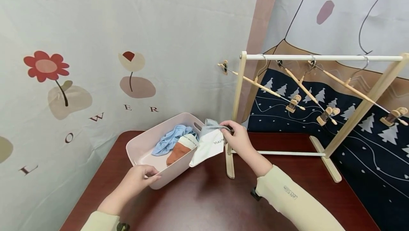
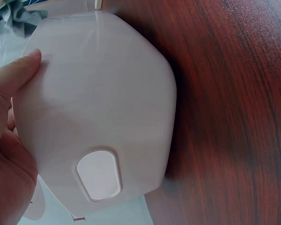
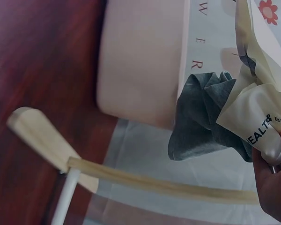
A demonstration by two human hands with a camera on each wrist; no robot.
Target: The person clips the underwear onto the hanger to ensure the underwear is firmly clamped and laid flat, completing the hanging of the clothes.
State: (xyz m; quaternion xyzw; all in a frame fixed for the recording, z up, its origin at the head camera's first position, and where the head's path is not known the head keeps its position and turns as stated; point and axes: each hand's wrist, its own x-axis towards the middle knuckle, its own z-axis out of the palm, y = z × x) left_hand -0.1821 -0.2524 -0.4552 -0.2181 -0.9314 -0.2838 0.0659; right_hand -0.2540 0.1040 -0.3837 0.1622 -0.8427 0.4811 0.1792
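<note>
In the head view a pale pink plastic basket stands on the table. My left hand grips its near rim, thumb on the outer wall; the left wrist view shows the thumb against that wall. Inside lie a crumpled light-blue cloth and an orange cloth with a white printed band. My right hand pinches a grey-and-white printed cloth, which hangs beside the basket's right end. The right wrist view shows the cloth's grey part bunched and black letters on the white part.
A wooden drying rack with a white top bar stands right of the basket. Several clip hangers hang from it, one with a wooden clip. Printed fabric hangs behind the dark red table.
</note>
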